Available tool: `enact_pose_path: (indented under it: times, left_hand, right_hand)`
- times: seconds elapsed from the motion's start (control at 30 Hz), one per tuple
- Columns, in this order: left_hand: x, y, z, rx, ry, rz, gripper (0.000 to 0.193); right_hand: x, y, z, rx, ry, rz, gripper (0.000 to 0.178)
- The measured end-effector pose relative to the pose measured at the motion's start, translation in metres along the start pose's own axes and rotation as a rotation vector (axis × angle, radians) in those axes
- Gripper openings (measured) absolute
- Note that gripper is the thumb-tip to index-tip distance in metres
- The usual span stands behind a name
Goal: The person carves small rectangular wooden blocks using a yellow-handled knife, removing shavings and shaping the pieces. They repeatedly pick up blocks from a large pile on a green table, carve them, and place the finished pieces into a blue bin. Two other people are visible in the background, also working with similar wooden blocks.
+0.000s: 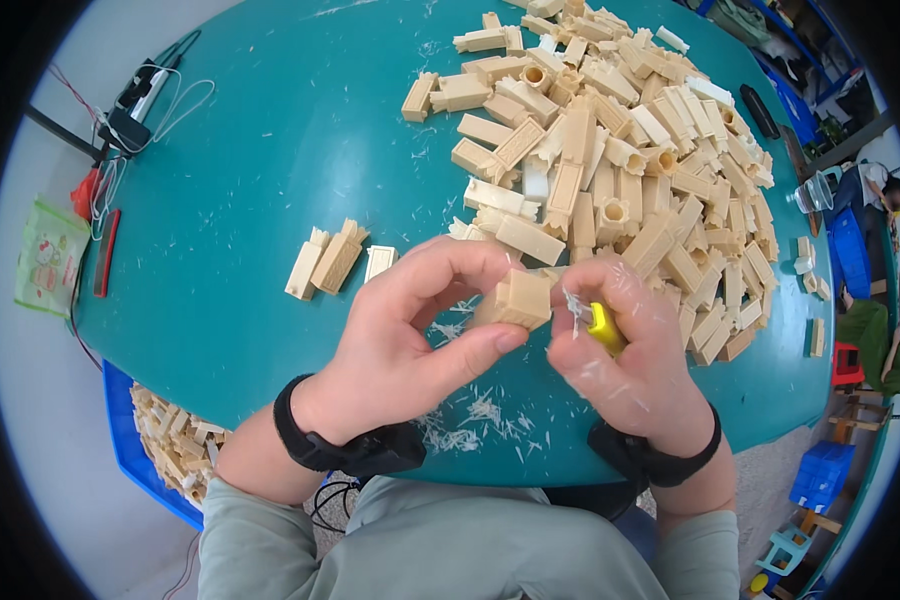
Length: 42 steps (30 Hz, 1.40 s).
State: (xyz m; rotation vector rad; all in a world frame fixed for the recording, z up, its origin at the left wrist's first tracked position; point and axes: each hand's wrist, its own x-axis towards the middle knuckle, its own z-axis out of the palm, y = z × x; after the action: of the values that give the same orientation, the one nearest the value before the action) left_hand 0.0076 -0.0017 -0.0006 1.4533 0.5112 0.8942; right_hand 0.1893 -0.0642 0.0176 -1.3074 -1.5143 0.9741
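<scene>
one beige block is pinched in my left hand, thumb and fingers closed on it above the green worktop; on my remote view my right hand curls around a yellow-handled tool just beside it, pale shavings lying below, a block heap beyond

**Beige block and yellow tool held close together at mid-frame**

The beige block sits near the centre of the frame, pinched between the thumb and fingers of the left hand. It is squared and pale, with flat faces and straight edges showing; part of it is hidden behind the fingers. Just to its right in the frame, the yellow tool is gripped in the right hand. Its bright handle shows between thumb and fingers, slanting from lower right to upper left toward the block. Its tip cannot be made out clearly, nor whether it touches the block.
</scene>
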Motion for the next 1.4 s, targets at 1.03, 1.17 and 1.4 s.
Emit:
enact_pose_path:
  times: [1.03,1.17,1.4]
  left_hand:
    - [-0.008,-0.006,0.003,0.227,0.112,0.383,0.043]
    - [-0.006,-0.004,0.001,0.177,0.057,0.353,0.043]
    - [-0.007,-0.003,-0.001,0.177,0.013,0.297,0.043]
  right_hand:
    - [-0.005,-0.002,0.01,-0.24,0.011,-0.134,0.029]
    - [-0.004,-0.002,0.008,-0.263,0.014,-0.158,0.029]
    - [-0.002,0.0,0.004,-0.331,0.023,-0.239,0.029]
